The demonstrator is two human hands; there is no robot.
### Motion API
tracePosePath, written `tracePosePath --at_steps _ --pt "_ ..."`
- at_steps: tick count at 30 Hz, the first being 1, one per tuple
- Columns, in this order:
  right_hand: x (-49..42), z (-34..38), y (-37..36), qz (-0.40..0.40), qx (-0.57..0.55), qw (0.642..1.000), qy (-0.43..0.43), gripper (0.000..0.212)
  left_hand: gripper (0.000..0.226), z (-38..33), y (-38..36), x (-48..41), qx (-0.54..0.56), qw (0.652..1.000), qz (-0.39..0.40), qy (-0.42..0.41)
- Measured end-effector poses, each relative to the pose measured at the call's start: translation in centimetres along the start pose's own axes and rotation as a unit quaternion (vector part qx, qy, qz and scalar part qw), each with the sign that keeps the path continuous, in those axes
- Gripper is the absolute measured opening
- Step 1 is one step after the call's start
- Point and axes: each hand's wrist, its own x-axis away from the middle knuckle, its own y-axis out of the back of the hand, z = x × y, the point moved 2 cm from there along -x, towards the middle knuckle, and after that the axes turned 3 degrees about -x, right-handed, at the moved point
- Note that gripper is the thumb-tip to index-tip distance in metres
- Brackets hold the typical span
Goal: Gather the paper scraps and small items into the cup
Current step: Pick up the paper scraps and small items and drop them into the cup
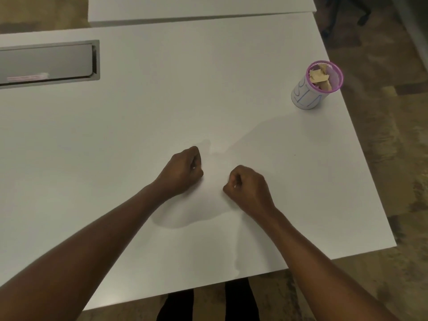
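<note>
While left hand [185,169] and right hand [247,186] rest fisted on the table [162,100], the mesh cup [308,96] stands well apart, far right.
Both fists apparently hold nothing; paper scraps [319,76] lie inside the mesh cup.

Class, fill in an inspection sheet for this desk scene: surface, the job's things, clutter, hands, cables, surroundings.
Surface: white table; no loose scraps seen on it.
Job's things: mesh cup upright near the table's right edge, with tan paper scraps inside.
Clutter: nothing seen.
Hands: left hand and right hand are both curled into fists low over the table, apart from each other; nothing visibly held.
Cables: nothing seen; a closed grey hatch is set into the tabletop at left.
Surroundings: second white table behind, patterned floor, dark chair base at the far right.
</note>
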Motion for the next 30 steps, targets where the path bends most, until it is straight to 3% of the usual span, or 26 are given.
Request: tracePosePath --at_steps 6,11,14,18,25,30 --pt "-0.1 -1.0 2.0 0.008 -0.114 0.990 -0.079 0.008 0.021 -1.1 -1.2 1.0 0.209 0.965 0.048 0.148" --pt "-0.4 -1.9 2.5 -0.014 -0.143 0.984 -0.102 0.011 0.017 -2.4 -1.2 1.2 0.437 0.858 0.052 0.264" --pt "-0.3 -2.7 3.0 -0.021 -0.158 0.980 -0.120 0.011 0.019 -2.8 -1.2 0.7 0.474 0.835 0.060 0.273" --pt "-0.1 -3.6 4.2 -0.039 -0.143 0.981 -0.127 0.008 0.025 -3.3 -1.4 -0.3 0.464 0.844 0.066 0.263" --pt "-0.6 -6.1 8.0 -0.136 -0.043 0.987 -0.076 0.009 0.028 -7.8 -0.6 -5.6 0.335 0.924 0.073 0.172" --pt "-2.0 -8.9 10.4 -0.203 0.016 0.975 -0.084 0.016 0.030 -12.9 0.6 -10.3 0.289 0.946 0.069 0.131"
